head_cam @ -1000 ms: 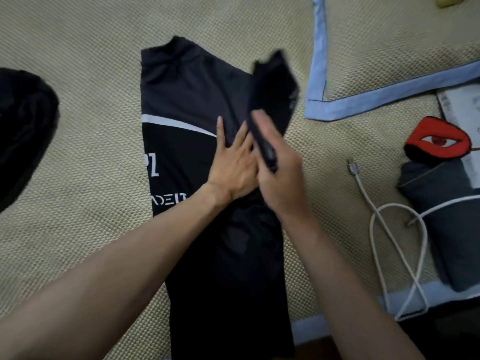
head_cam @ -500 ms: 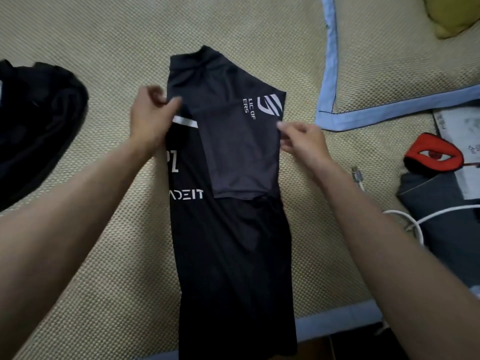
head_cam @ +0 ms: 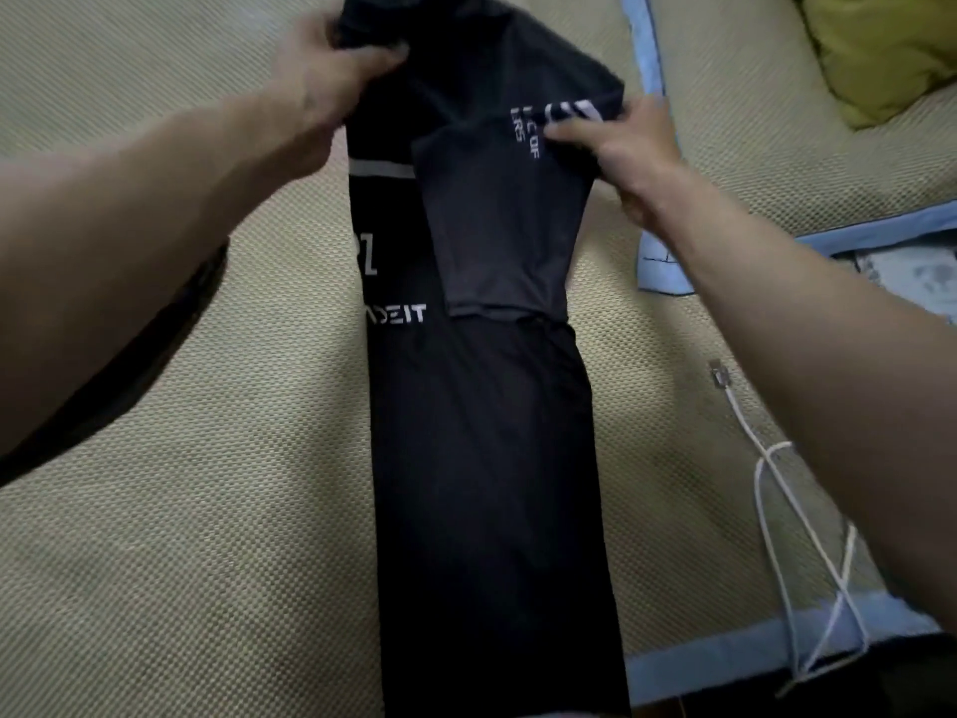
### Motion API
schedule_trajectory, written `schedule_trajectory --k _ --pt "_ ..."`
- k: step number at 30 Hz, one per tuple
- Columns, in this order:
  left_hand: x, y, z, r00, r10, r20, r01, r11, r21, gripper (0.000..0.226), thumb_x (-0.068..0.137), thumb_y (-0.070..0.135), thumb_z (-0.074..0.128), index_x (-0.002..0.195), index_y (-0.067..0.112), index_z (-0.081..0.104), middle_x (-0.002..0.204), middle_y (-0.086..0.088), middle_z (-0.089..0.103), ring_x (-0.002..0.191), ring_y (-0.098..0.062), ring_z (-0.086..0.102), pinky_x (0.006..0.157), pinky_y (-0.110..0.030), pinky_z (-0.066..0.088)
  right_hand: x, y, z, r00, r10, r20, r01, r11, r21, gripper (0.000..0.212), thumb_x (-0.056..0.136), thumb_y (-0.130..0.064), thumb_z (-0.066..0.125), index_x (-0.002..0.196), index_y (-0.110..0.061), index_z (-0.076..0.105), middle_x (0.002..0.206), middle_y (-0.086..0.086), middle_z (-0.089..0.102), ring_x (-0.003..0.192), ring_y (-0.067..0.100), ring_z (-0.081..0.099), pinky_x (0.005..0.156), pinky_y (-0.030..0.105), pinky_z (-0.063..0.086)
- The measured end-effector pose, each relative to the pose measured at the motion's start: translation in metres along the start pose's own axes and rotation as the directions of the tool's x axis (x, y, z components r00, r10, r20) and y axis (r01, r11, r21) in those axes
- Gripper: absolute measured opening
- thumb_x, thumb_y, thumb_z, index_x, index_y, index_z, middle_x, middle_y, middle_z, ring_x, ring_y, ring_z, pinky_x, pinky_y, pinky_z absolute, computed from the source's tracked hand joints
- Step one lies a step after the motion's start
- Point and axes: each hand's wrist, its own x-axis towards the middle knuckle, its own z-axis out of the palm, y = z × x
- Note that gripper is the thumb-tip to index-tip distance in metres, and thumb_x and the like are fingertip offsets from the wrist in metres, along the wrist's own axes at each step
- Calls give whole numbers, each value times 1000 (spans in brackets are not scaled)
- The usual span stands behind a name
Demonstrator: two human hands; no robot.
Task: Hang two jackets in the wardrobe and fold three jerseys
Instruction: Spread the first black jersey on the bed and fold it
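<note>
Both hands have a grip on the black jersey (head_cam: 481, 432) lying lengthwise on the woven mat (head_cam: 207, 510), left hand (head_cam: 331, 80) clutching the collar end, right hand (head_cam: 626, 147) pinching the folded sleeve, so folding's midway, probably top-to-hem next.

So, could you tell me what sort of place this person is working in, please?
Most likely a bedroom at home, on a bed. The black jersey lies on a woven mat with blue trim, a yellow pillow sits at the far corner, and a white charging cable trails beside it.
</note>
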Motion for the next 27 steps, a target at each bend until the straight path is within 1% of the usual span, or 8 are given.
schedule_trajectory --k 7,10,14,16,19,21,24,27 --pt "-128 27 -31 863 195 466 -406 817 410 16 85 10 78 95 18 69 78 21 67 77 9 61 75 -9 45 -109 -13 -38 925 -249 286 365 788 -495 22 78 -15 85 75 -28 68 59 -22 55 60 -7 48 60 12 38" --pt "-215 -18 -44 678 -8 735 -521 700 488 24 83 17 79 103 28 72 92 17 72 83 8 62 79 -24 53 -182 42 -58 844 -157 513 480 649 -590 30 73 -2 82 93 -23 73 81 -18 69 75 -1 62 73 22 53" --pt "-305 -64 -47 338 -398 853 -606 601 521 43 89 59 57 128 39 58 124 24 65 114 6 56 104 -24 43 -260 99 -78 590 293 753 572 506 -645 50 77 -41 77 123 -34 60 119 -11 68 106 11 64 92 35 54" --pt "-298 -65 -49 380 -484 788 -439 656 614 38 89 58 57 122 39 63 118 24 67 104 6 62 95 -24 49 -265 100 -79 588 312 746 548 525 -651 49 80 -41 72 126 -27 62 123 -9 67 111 12 63 96 34 51" --pt "-250 -71 -49 680 -378 628 -296 642 707 19 90 32 66 108 29 71 101 15 72 90 -3 67 87 -34 55 -234 87 -62 782 112 613 452 575 -682 26 87 -25 72 112 -18 68 108 -4 70 99 15 65 89 42 54" --pt "-207 -79 -39 831 -273 485 -269 567 779 34 88 26 70 121 20 64 117 2 66 102 -16 63 96 -41 53 -202 83 -41 879 45 475 378 541 -751 30 91 -29 68 118 -17 63 115 -1 67 107 18 61 95 43 52" --pt "-154 -88 -13 881 -250 401 -277 415 867 73 82 45 73 144 18 43 145 -8 45 127 -30 49 106 -49 43 -153 81 -9 924 36 380 319 475 -820 57 91 -42 67 139 -15 51 139 4 54 128 24 51 110 40 42" --pt "-126 -99 12 823 -362 438 -293 391 873 70 76 54 76 134 23 51 131 -2 58 119 -28 53 95 -42 45 -115 76 12 884 252 394 274 403 -873 66 82 -52 75 135 -16 57 131 2 59 121 23 55 104 40 46"
